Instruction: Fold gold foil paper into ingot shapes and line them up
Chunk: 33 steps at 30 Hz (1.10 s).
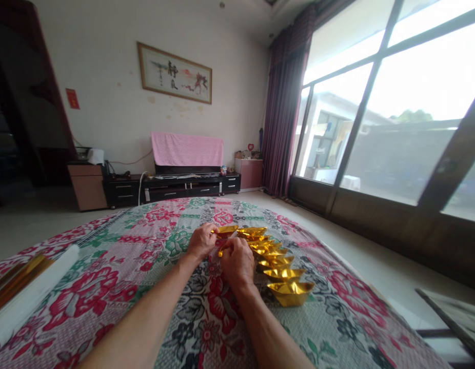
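Observation:
Several folded gold paper ingots (290,293) stand in a slanting row on the flowered tablecloth (153,287), to the right of my hands. At the far end of the row, my left hand (203,241) pinches the left tip of a gold paper ingot (226,230). Just in front of it, my right hand (238,261) is closed, with a bit of gold foil paper (221,252) showing at its fingers. A small whitish edge sticks up above the right fingers. The rest of what that hand holds is hidden by the hand.
Sheets of gold paper (24,277) lie beside a white roll or stack (37,297) at the table's left. Beyond the table are a black cabinet (172,190), a pink cloth cover (187,149) and a purple curtain (283,107). Large windows (399,113) fill the right side.

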Each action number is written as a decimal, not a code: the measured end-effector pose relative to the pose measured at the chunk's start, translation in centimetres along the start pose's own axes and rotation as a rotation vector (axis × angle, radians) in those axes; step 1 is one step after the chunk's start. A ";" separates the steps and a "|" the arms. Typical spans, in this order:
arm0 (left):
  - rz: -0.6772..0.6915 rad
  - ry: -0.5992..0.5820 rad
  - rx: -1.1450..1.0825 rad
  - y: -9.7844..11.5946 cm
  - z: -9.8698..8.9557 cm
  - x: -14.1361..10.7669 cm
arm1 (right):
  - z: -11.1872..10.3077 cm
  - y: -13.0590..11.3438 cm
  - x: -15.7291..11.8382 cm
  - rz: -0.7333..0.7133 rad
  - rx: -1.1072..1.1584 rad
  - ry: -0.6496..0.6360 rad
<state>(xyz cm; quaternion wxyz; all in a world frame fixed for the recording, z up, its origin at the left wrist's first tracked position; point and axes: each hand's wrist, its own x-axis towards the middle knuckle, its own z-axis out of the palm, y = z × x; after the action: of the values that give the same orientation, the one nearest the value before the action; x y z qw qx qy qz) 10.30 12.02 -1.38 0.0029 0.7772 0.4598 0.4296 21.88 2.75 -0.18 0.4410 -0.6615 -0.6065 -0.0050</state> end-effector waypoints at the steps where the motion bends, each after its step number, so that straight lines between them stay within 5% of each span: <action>1: -0.003 -0.003 -0.001 0.0 0.0 0.1 | 0.0 0.0 0.0 0.000 0.000 0.001; 33: 0.046 0.026 -0.066 -0.2 -0.5 -0.3 | -0.1 0.0 -0.1 0.009 0.009 -0.009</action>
<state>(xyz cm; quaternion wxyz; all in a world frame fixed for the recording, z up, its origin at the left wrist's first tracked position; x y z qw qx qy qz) 9.80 11.74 -1.36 0.0124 0.7814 0.4274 0.4545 21.85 2.62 -0.17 0.4416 -0.6623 -0.6053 0.0027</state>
